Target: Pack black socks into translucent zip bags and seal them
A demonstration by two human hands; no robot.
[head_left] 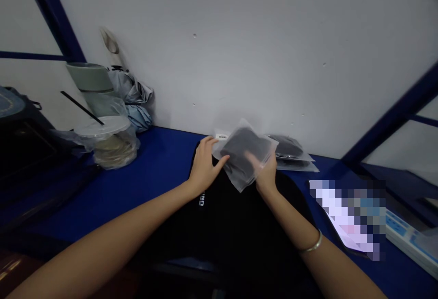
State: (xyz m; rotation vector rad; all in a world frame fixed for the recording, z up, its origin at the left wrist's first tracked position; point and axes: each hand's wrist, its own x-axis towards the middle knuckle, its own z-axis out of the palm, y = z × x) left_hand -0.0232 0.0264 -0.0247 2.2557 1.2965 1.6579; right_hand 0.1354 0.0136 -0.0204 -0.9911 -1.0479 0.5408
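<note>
In the head view, a frosted plastic bag [243, 151] with a dark flat item inside is tilted cornerwise between my two hands. My right hand [267, 171] grips it at its right side, and a finger shows blurred through the film. My left hand [204, 164] is at the left edge, thumb against the film and fingers by a white barcode label [221, 137]. Whether the label belongs to this bag or one behind it, I cannot tell. Below both hands lies a black cloth item [239, 226] with white lettering.
Several similar packed bags [294, 155] lie by the wall at right. A phone [342, 219], partly pixelated, and a power strip [410, 239] are farther right. At left stand a lidded drink cup [114, 146] with a straw, a green tumbler [91, 78] and a folded umbrella [132, 91].
</note>
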